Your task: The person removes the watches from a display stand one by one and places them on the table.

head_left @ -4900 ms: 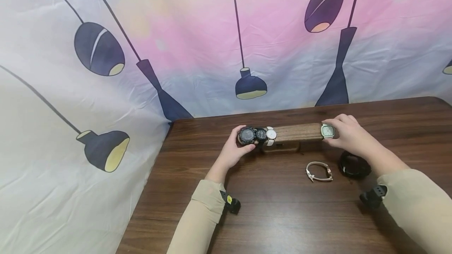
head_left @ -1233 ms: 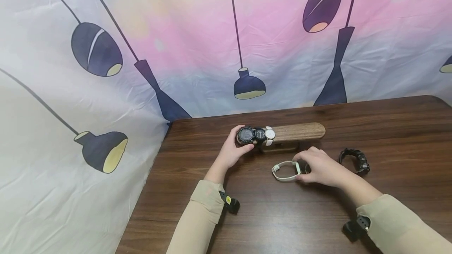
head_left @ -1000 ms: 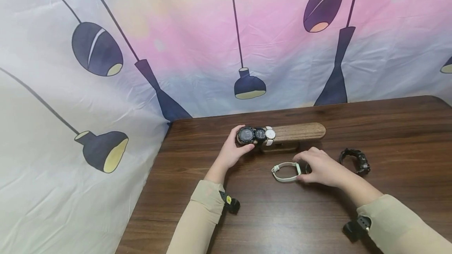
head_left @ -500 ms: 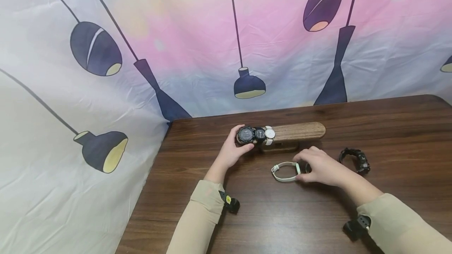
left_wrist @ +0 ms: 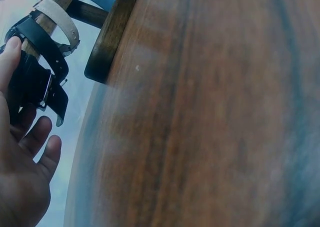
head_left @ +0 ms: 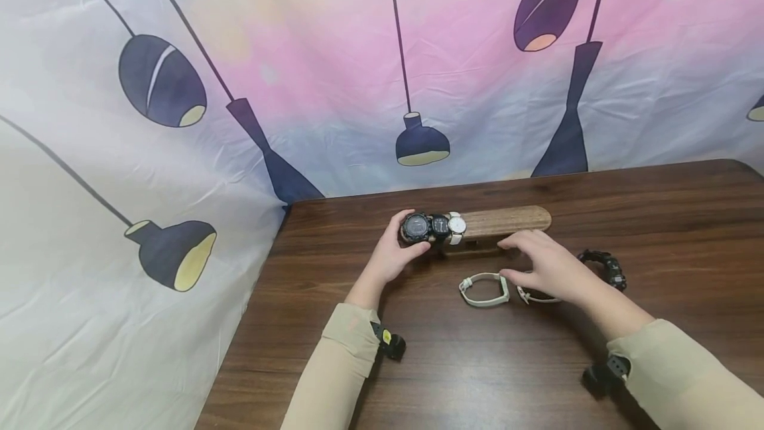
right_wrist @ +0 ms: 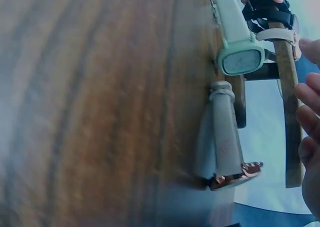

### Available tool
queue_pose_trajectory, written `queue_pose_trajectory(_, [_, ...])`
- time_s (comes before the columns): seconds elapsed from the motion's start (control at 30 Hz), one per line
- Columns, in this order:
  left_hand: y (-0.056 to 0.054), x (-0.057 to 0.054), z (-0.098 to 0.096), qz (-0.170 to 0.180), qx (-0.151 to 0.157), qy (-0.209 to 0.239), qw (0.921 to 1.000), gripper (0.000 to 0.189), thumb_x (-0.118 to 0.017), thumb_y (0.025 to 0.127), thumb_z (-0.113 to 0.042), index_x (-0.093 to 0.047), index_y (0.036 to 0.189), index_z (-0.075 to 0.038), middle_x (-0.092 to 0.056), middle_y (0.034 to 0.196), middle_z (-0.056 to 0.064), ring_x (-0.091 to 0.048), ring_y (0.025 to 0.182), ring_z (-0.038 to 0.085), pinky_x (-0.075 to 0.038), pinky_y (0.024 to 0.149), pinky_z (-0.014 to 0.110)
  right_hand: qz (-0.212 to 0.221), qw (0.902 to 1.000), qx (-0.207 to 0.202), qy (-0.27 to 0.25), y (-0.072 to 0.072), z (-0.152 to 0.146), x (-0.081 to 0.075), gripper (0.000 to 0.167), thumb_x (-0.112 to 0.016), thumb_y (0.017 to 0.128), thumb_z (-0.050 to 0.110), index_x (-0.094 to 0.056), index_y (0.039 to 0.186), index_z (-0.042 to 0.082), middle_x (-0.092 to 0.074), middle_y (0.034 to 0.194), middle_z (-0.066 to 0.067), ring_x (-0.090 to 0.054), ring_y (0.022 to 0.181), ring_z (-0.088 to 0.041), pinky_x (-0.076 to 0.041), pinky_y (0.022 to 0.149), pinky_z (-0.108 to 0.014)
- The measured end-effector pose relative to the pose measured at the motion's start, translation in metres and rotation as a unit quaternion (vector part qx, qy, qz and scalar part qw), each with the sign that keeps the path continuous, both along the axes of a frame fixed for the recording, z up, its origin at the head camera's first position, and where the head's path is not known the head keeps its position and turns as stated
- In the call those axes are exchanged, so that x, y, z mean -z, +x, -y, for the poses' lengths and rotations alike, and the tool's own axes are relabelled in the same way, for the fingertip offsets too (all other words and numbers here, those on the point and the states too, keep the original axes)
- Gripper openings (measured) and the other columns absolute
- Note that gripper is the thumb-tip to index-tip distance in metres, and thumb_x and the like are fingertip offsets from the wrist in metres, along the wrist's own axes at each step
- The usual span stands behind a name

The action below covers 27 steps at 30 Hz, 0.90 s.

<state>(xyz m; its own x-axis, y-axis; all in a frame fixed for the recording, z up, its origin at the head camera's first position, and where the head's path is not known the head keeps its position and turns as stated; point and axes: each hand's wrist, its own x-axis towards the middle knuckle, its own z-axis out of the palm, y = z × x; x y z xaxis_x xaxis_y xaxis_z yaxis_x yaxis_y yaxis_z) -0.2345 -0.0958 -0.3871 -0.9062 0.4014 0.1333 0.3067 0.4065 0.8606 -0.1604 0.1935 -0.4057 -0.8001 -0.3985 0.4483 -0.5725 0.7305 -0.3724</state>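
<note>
My left hand (head_left: 390, 254) holds the left end of a wooden watch stand (head_left: 507, 220), thumb and forefinger about a large round black wristwatch (head_left: 416, 227). Beside that watch on the bar sit a smaller black watch (head_left: 440, 225) and a white-strapped watch (head_left: 457, 225). My right hand (head_left: 555, 271) hovers over the table with fingers spread, holding nothing. Left of its thumb, a mint-green watch (right_wrist: 242, 61) stands on its edge, strap looped. Partly hidden under the right hand is a white-strapped watch with a rose-gold case (right_wrist: 227, 142).
A chunky black watch (head_left: 615, 271) stands on the wooden table (head_left: 465, 363) behind the right hand. The right part of the stand's bar carries no watch. A patterned cloth (head_left: 334, 85) hangs behind the table's far edge.
Earlier the right hand held the mint-green watch at the stand's right end, then brought it to the table. Now it has let go and lifted slightly. The left hand stays at the stand.
</note>
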Motion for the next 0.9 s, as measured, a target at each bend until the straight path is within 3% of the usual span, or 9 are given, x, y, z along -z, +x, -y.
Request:
queue_pose_trajectory(0.27, [0.002,-0.003,0.0,-0.003,0.0,-0.003,1.0,0.07,-0.071,0.085,-0.016,-0.033,0.142,-0.008,-0.044,0.136,0.017,-0.043,0.124,0.03,-0.032,0.102,0.045,-0.072,0.9974,0.008,-0.003,-0.008,-0.008,-0.009,0.044,-0.08,0.071,0.017,-0.063,0.108,0.0,-0.063,0.101,-0.012,-0.054,0.096,-0.031,-0.037,0.086,-0.049])
queue_pose_trajectory(0.6, [0.002,-0.002,0.0,0.0,0.0,-0.003,1.0,0.069,-0.07,0.085,-0.016,-0.033,0.142,-0.008,-0.044,0.136,0.017,-0.043,0.124,0.03,-0.032,0.102,0.044,-0.056,0.9966,0.06,-0.002,-0.02,-0.016,-0.016,0.048,-0.08,0.072,0.021,-0.063,0.113,0.002,-0.059,0.111,-0.016,-0.045,0.105,-0.038,-0.032,0.08,-0.055])
queue_pose_trajectory(0.9, [0.001,-0.001,0.001,-0.002,0.005,0.001,1.0,0.07,-0.071,0.084,-0.016,-0.032,0.143,-0.006,-0.043,0.137,0.017,-0.043,0.124,0.03,-0.034,0.101,0.043,-0.033,0.9964,0.076,-0.015,-0.031,-0.02,-0.006,0.052,-0.08,0.074,0.023,-0.06,0.118,0.002,-0.053,0.119,-0.016,-0.041,0.112,-0.039,-0.027,0.085,-0.06])
